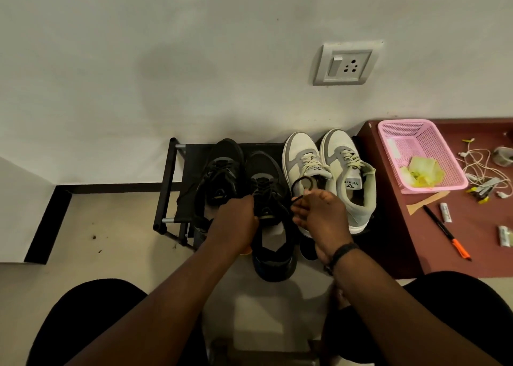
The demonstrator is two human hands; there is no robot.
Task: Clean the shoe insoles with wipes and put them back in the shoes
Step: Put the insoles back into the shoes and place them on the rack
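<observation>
Head view, itemised outward from the hands; places given relative to the rack (169,182).

1. Left hand (236,221): fingers curled over the tongue and laces of the black shoe (270,227), gripping it at the rack's front edge.
2. Right hand (319,215): fingers bent, pinching a loop of black lace (301,182) just right of that shoe. A dark band (342,250) sits on the wrist.
3. Black shoe: toe on the rack, heel hanging off the front edge toward the person. A pale lining shows in its opening (whether this is the insole cannot be told).
4. Second black shoe (222,171): on the rack, left of the held one, laces loose.
5. Pair of grey-and-white shoes (327,171): on the rack's right end, side by side, toes to the wall. A printed insole (352,184) shows inside the right one.
6. Table (394,227): dark red, just right of the rack.
7. Pink basket (422,154): on the table, holding crumpled yellow-green material (423,171).
8. Pen (447,232): black with an orange end, on the table, nearer the person than the basket.
9. White cables (477,165): tangled, right of the basket.
10. Socket (345,64): on the wall above the rack's right end.
</observation>
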